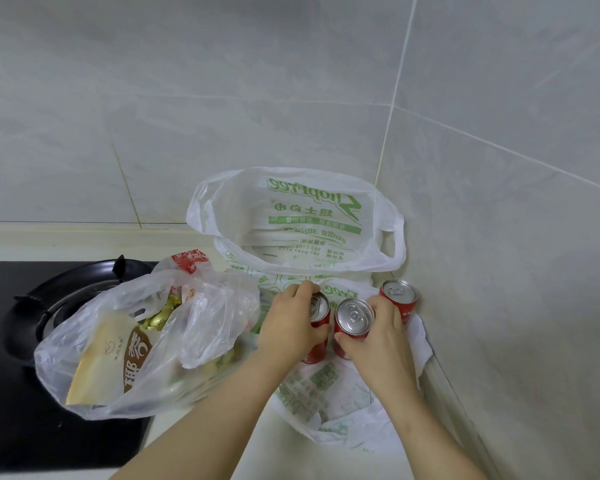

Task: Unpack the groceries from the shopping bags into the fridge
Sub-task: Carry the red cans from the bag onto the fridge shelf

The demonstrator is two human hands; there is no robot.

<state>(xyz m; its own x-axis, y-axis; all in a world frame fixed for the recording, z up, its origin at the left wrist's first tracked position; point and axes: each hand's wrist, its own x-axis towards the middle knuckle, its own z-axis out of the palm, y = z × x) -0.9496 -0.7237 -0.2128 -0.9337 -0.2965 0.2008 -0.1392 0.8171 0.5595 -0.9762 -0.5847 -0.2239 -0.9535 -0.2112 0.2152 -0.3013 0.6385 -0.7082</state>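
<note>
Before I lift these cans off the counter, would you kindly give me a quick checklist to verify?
1. Left hand grips left can: ok.
2. Right hand grips middle can: ok.
3. Both cans upright: ok.
4. Third can upright by the wall: ok.
5. Clear bag off the burner: not ok, it lies partly on it.
6. Fridge open: cannot tell, out of view.
</note>
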